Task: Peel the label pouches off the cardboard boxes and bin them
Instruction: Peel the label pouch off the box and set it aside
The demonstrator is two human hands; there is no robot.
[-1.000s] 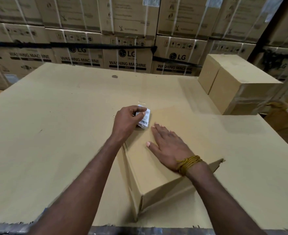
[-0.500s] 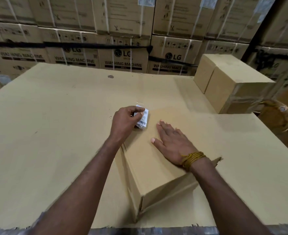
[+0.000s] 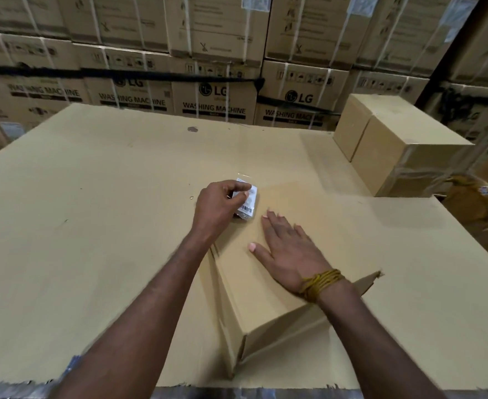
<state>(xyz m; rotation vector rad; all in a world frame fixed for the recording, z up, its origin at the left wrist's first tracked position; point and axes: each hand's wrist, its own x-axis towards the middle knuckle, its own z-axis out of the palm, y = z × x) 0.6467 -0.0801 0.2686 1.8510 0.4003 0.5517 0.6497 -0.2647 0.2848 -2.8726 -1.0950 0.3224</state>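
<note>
While pressing flat, fingers straight, right hand [image 3: 287, 250] on top of cardboard box [image 3: 265, 286]; left hand [image 3: 221, 204] curled, pinching clear label pouch [image 3: 247, 201] at box's far left corner; box lying on large cardboard sheet [image 3: 78, 226]; two taped boxes [image 3: 392, 145] far right; LG washing machine cartons [image 3: 216, 99] stacked behind.

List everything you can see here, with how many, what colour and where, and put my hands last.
box: one, tan, centre front on the sheet, under both hands.
pouch: one, clear with white barcode label, at the box's far left corner.
sheet: one, tan cardboard, the work surface.
small boxes: two, tan, far right on the sheet.
cartons: many, brown, stacked behind, printed LG WASHING MACHINE.
wrist thread: yellow, right wrist.
left hand: fingers pinch the pouch.
right hand: flat on the box.
</note>
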